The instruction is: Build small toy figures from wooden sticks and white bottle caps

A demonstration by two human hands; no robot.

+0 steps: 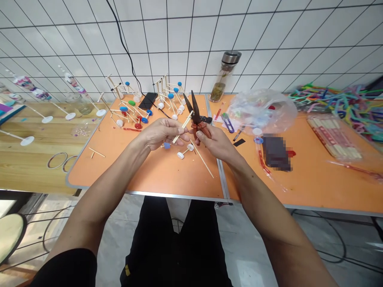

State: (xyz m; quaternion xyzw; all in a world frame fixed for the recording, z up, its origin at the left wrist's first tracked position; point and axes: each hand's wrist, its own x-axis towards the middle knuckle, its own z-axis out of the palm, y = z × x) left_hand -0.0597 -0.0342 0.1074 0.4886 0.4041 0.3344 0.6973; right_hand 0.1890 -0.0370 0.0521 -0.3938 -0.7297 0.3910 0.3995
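Pinched in the fingers of my left hand (pixel 164 133) are thin wooden sticks (pixel 183 127), tilted up to the right. My right hand (pixel 217 141) grips the handles of a pair of scissors (pixel 195 107) with dark blades and reddish-brown handles. The blades point up and away from me, slightly apart, close to the upper end of the sticks. Below the hands, a short stick with white bottle caps (pixel 180 155) lies on the orange table (pixel 155 171). A longer loose stick (pixel 203 159) slants toward the table's seam.
Stick frames with coloured caps (pixel 170 96) stand behind my hands, beside a black phone (pixel 148 101). A glass bottle (pixel 220 81) leans near the tiled wall. To the right are a plastic bag (pixel 263 109), a utility knife (pixel 228 122) and a pack of sticks (pixel 335 137).
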